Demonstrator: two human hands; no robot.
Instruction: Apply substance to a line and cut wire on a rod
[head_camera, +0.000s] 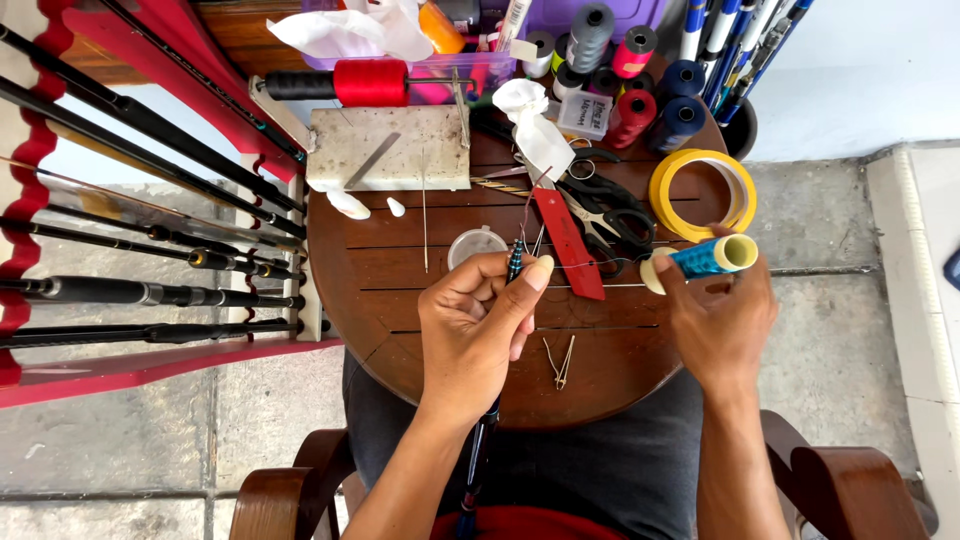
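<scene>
My left hand (478, 322) pinches a thin dark rod (515, 262) near its tip, above a round brown wooden table (420, 350). The rod runs down past my wrist toward my lap (478, 460). My right hand (718, 320) grips a small spool of blue thread (706, 259) with cream ends, held sideways at the table's right edge. A fine thread stretches between the spool and the rod. A red flat strip (568, 245) lies just beyond the rod tip.
Black scissors (612, 215), a yellow tape roll (703, 195), a clear round lid (476, 245), a small metal clip (561, 362), a grey slab (390, 147) and several thread spools (640, 85) crowd the table. Dark fishing rods (150, 230) rest on a red rack at left.
</scene>
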